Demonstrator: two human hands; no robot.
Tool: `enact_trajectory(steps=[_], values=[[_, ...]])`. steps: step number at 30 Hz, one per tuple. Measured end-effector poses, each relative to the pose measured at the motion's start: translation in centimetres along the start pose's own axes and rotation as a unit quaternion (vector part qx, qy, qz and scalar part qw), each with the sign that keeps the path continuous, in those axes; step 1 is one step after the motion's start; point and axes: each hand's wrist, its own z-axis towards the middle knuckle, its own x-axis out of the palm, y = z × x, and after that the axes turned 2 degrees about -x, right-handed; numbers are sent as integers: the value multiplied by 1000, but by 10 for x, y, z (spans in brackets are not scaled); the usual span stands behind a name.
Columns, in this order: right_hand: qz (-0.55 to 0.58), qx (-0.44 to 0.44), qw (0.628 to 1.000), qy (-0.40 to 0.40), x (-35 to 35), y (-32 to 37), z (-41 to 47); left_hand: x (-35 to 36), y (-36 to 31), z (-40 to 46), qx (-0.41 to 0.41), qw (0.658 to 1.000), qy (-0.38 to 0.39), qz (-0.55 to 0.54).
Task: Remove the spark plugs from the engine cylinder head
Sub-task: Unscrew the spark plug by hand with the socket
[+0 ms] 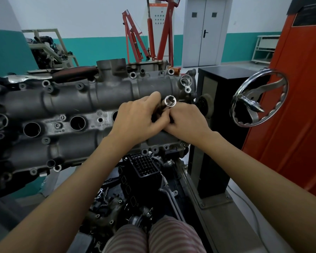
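Stood on its stand, filling the left and middle: engine cylinder head (66, 99), grey, three round plug wells open along its centre row. Turned toward the right of it: chrome handwheel (259, 97). Met over the rightmost well: left hand (140, 119) and right hand (187, 118), both curled round a socket tool (169, 101), open end upward. Spark plugs hidden; could not tell where.
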Motion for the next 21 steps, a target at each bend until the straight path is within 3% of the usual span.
enact_trajectory(steps=[11,21], values=[[7,16,999,-28,2,-1,0,1,3,-1,-17,1000,6,-10],[-25,19,999,11,4,-4,2,2,0,-1,-10,1000,0,6]])
